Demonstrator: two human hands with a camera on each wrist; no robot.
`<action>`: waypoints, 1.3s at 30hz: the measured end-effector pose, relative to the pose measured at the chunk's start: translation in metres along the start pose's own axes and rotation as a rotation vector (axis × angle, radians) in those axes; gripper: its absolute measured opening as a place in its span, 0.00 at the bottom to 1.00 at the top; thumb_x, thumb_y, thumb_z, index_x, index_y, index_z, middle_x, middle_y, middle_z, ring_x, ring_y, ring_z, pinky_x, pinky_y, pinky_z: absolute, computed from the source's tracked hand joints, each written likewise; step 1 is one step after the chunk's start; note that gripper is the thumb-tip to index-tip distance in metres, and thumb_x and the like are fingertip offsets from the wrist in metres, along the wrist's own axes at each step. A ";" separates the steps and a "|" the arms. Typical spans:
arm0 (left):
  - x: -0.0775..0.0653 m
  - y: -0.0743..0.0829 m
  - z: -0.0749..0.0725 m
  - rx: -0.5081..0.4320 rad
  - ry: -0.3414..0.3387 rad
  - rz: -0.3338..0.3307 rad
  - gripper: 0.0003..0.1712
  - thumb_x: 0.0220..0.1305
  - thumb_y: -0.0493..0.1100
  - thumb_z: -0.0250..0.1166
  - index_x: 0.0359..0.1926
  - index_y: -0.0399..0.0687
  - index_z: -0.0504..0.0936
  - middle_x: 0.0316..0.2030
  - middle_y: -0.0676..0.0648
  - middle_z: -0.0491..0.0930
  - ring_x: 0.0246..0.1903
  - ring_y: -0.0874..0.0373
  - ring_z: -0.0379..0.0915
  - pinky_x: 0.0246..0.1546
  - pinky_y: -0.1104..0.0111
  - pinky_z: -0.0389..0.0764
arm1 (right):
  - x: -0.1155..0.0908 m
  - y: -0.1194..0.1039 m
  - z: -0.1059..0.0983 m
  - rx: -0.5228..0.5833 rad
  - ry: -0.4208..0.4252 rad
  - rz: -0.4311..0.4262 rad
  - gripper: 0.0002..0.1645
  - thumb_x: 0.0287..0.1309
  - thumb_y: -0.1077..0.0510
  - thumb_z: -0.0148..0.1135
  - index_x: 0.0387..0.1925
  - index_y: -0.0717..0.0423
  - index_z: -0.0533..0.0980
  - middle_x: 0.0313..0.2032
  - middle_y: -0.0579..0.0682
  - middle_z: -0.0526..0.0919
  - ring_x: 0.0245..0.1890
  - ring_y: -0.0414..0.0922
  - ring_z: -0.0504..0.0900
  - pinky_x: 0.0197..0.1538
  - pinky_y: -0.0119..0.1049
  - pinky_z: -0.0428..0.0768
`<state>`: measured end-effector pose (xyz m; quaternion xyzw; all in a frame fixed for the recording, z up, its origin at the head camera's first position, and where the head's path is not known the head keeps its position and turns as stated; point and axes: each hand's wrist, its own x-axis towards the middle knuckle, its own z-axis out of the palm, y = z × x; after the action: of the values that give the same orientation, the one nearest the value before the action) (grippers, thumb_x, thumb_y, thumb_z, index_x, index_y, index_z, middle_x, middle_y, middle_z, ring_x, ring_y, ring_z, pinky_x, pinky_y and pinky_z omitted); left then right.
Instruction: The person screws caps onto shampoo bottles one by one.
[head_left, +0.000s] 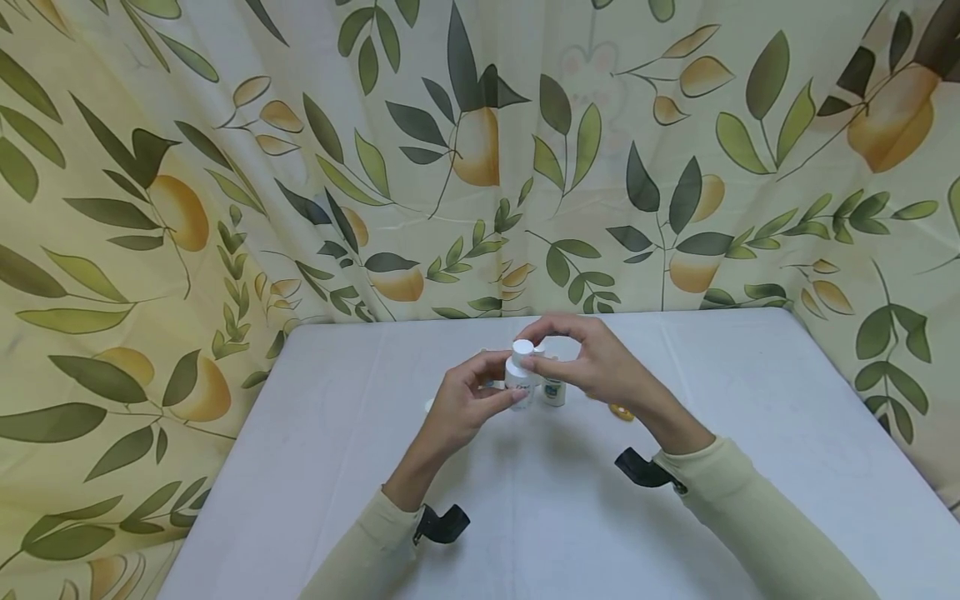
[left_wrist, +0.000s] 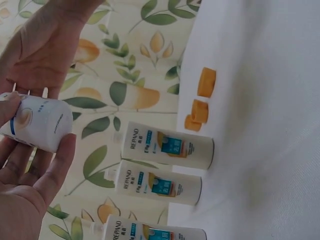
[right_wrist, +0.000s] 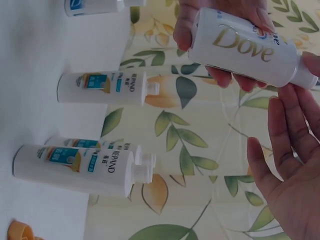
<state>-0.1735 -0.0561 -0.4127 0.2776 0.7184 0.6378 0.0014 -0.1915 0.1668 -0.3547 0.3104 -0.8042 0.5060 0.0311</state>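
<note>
A white Dove bottle [right_wrist: 245,47] with gold lettering is held up over the table. My left hand [head_left: 468,402] grips its body from the side, thumb across the front and fingers behind. On top sits a white cap [head_left: 522,347], which my right hand [head_left: 596,358] pinches between thumb and fingers. In the right wrist view the cap is partly covered by the fingertips. Behind the hands, three white REPAND bottles [left_wrist: 172,145] with blue and orange labels stand upright, bare necks showing in the right wrist view. The head view mostly hides them.
Several orange caps [left_wrist: 206,82] lie on the white tablecloth [head_left: 525,517], right of the REPAND bottles. Another white bottle with a blue label [right_wrist: 95,6] stands at the group's left, cut off by the frame. A leaf-and-fruit patterned curtain [head_left: 465,208] hangs behind the table.
</note>
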 end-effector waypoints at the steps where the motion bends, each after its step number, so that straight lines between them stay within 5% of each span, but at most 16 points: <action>1: 0.000 0.000 0.000 0.004 0.002 0.000 0.27 0.62 0.36 0.73 0.62 0.46 0.79 0.54 0.45 0.81 0.49 0.51 0.79 0.50 0.64 0.86 | 0.000 0.000 0.001 0.004 0.005 0.006 0.13 0.59 0.56 0.74 0.46 0.44 0.83 0.43 0.42 0.85 0.54 0.44 0.79 0.65 0.57 0.72; 9: 0.001 0.000 0.001 0.029 0.043 0.013 0.26 0.61 0.36 0.74 0.61 0.46 0.80 0.54 0.47 0.81 0.50 0.52 0.80 0.51 0.62 0.86 | -0.001 -0.003 0.007 0.061 0.068 0.098 0.11 0.59 0.51 0.75 0.43 0.44 0.85 0.42 0.44 0.85 0.56 0.43 0.76 0.66 0.58 0.65; 16: 0.000 0.002 0.004 0.082 0.097 0.026 0.26 0.60 0.36 0.74 0.59 0.44 0.80 0.53 0.46 0.83 0.50 0.53 0.81 0.49 0.62 0.87 | 0.001 0.000 0.013 0.029 0.141 0.059 0.10 0.58 0.54 0.75 0.42 0.48 0.86 0.41 0.45 0.86 0.52 0.45 0.79 0.67 0.58 0.65; 26: 0.001 0.000 -0.002 0.015 0.016 -0.061 0.24 0.62 0.35 0.73 0.59 0.45 0.80 0.53 0.46 0.83 0.50 0.52 0.81 0.51 0.65 0.85 | -0.001 0.002 0.014 0.075 0.064 0.135 0.15 0.60 0.49 0.73 0.48 0.44 0.85 0.50 0.40 0.85 0.60 0.44 0.77 0.65 0.58 0.71; 39: -0.002 0.003 0.006 0.079 0.096 0.013 0.24 0.60 0.35 0.74 0.57 0.44 0.80 0.50 0.47 0.83 0.47 0.54 0.81 0.47 0.60 0.88 | -0.003 -0.003 0.019 0.062 0.153 0.106 0.13 0.58 0.54 0.75 0.44 0.52 0.86 0.48 0.46 0.87 0.54 0.47 0.81 0.62 0.53 0.73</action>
<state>-0.1682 -0.0513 -0.4119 0.2511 0.7406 0.6215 -0.0483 -0.1828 0.1517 -0.3624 0.2287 -0.7987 0.5538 0.0562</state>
